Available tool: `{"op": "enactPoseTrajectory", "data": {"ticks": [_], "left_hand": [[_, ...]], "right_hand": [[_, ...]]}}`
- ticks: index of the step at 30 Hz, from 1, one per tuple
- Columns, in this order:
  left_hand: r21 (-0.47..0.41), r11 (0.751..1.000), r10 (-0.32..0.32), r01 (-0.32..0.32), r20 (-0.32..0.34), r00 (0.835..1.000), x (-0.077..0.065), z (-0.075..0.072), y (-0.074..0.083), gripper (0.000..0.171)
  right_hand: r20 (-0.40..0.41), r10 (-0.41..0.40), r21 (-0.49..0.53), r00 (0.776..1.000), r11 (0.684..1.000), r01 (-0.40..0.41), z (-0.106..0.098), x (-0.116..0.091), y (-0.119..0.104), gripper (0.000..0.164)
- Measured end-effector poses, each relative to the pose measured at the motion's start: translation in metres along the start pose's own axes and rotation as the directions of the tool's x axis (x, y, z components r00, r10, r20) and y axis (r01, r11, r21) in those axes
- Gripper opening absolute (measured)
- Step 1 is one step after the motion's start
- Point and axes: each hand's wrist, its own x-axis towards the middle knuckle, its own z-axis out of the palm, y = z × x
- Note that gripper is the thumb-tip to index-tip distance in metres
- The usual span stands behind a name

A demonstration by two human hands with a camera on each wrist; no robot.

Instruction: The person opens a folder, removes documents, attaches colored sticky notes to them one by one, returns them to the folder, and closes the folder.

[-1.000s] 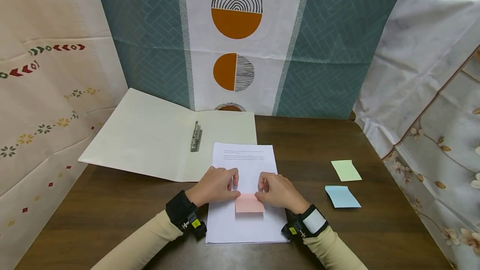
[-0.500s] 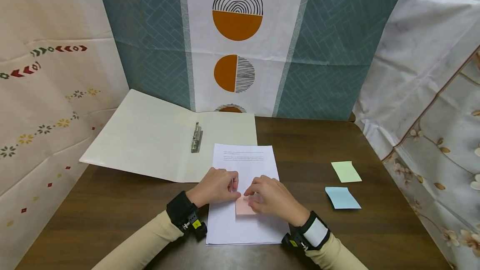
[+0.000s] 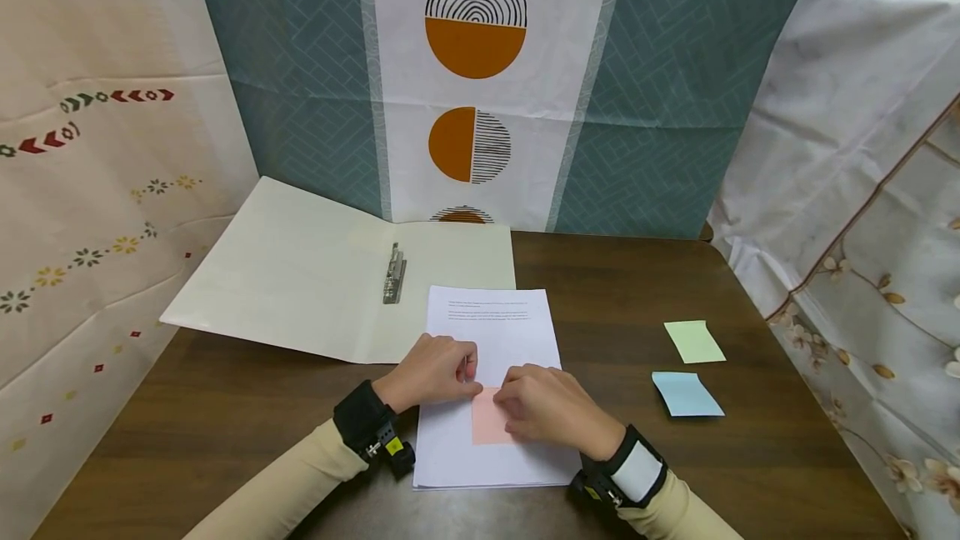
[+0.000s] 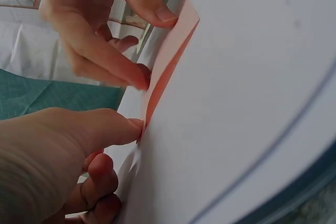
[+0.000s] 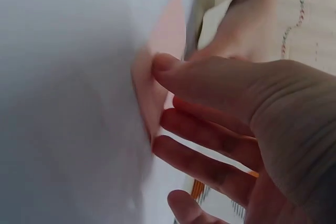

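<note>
A pink sticky note (image 3: 489, 423) lies on a stack of white paper (image 3: 450, 461) with printed lines near its top. My left hand (image 3: 431, 369) pinches the note's upper left corner, thumb tip on it and the other fingers curled. From the right, my right hand (image 3: 551, 407) covers part of the note. Its thumb (image 5: 168, 65) and fingertips touch the pink surface in the right wrist view, the fingers only slightly bent. In the left wrist view the note (image 4: 170, 59) shows edge-on, its lower edge standing off the paper.
Behind the stack lies an open cream folder (image 3: 300, 273) with a metal clip (image 3: 393, 275), partly under the paper. A green sticky note (image 3: 695, 342) and a blue sticky note (image 3: 687, 395) lie on the wooden table (image 3: 757, 473) at the right. Patterned cloths hang around the table.
My right hand has left the note's upper right corner and moved left and down over its face. The note now looks flatter and taller. My left hand has stayed in place.
</note>
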Motion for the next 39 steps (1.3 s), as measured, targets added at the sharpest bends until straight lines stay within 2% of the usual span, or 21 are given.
{"op": "enactPoseTrajectory", "data": {"ticks": [4,6,7,11,13,19,22,28,32,35,39], "left_hand": [[-0.020,1.000,0.001,-0.001,0.006,1.000,0.001,0.001,-0.002,0.030],[0.002,1.000,0.028,-0.028,-0.018,0.999,0.001,0.011,-0.013,0.028],[-0.013,1.000,0.012,-0.012,-0.002,1.000,0.001,0.006,-0.009,0.030],[0.022,1.000,-0.009,0.009,0.018,1.000,0.000,0.001,-0.005,0.028],[0.001,0.999,-0.037,0.037,0.042,0.998,0.001,-0.004,0.001,0.030],[0.002,0.999,-0.046,0.046,0.059,0.997,0.002,-0.001,0.001,0.030],[0.028,0.999,-0.036,0.035,0.054,0.998,0.001,-0.005,0.006,0.030],[0.038,0.999,-0.038,0.036,0.066,0.997,0.001,-0.007,0.007,0.031],[0.054,0.998,-0.038,0.033,0.092,0.995,0.001,-0.010,0.008,0.030],[0.060,0.998,0.022,-0.029,0.112,0.993,0.001,-0.015,0.010,0.025],[0.021,0.983,0.178,-0.182,0.108,0.978,0.002,-0.021,0.012,0.006]], "right_hand": [[-0.010,0.060,0.019,0.998,0.998,-0.060,-0.004,-0.007,0.010,0.018],[-0.030,0.069,0.024,0.997,0.997,-0.068,-0.005,-0.009,0.013,0.015],[-0.040,0.066,0.022,0.997,0.998,-0.065,-0.005,-0.009,0.014,0.014],[-0.082,0.034,-0.010,0.996,0.999,-0.035,-0.005,-0.005,0.010,0.013],[-0.095,0.010,-0.026,0.995,1.000,-0.012,-0.004,-0.002,0.005,0.013],[-0.045,-0.077,-0.042,0.996,0.996,0.075,0.000,0.005,-0.006,0.028],[-0.039,-0.082,-0.037,0.996,0.996,0.081,0.001,0.004,-0.007,0.030],[-0.080,-0.015,-0.041,0.997,0.999,0.012,-0.001,-0.003,0.002,0.025],[-0.075,0.007,-0.033,0.997,0.999,-0.009,-0.002,-0.005,0.007,0.020],[-0.072,-0.016,-0.039,0.997,0.999,0.013,-0.001,-0.005,0.008,0.020],[-0.074,-0.042,-0.096,0.996,0.995,0.035,-0.001,-0.006,0.009,0.022]]}}
